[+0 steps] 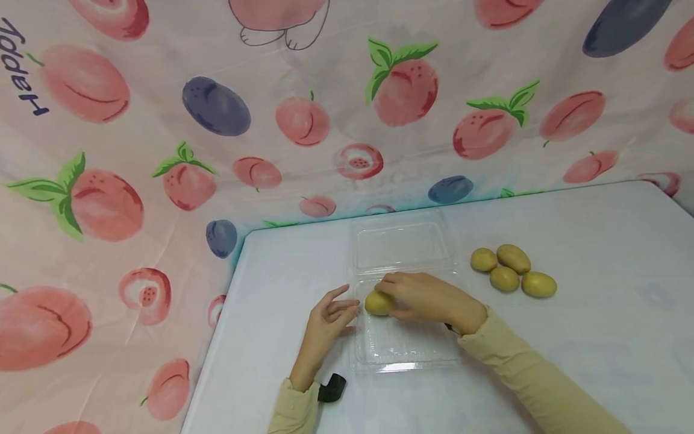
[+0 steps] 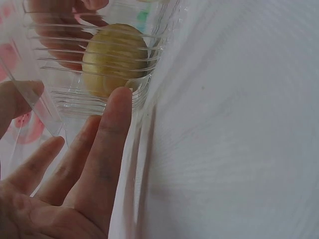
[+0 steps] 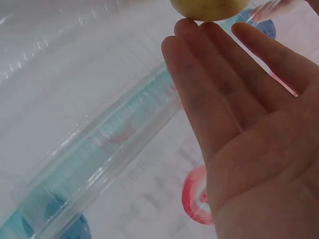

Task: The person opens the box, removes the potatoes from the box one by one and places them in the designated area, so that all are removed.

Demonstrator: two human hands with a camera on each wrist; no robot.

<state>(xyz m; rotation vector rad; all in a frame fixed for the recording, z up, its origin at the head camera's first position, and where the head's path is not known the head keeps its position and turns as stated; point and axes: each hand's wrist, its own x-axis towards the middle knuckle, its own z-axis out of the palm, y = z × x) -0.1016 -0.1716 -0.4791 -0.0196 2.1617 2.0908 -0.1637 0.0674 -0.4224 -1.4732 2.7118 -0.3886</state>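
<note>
A yellow-brown potato [image 1: 379, 303] lies inside a clear plastic clamshell box [image 1: 414, 355], near its left wall. My right hand [image 1: 434, 298] reaches in from the right and holds the potato at the fingertips; the right wrist view shows those fingers [image 3: 199, 84] nearly straight, the thumb's contact hidden. Just outside the left wall is my left hand [image 1: 325, 322], fingers spread. In the left wrist view its longest visible fingertip [image 2: 119, 99] is at the ribbed wall, in front of the potato [image 2: 112, 64]; touching or just apart, I cannot tell.
Several more potatoes [image 1: 504, 279] lie grouped to the right of the box. The box's lid [image 1: 401, 244] is folded back toward the rear edge of the white table [image 1: 596, 337]. Behind stands a fruit-printed cloth [image 1: 336, 72]. A black strap piece [image 1: 332, 387] sits at the left wrist.
</note>
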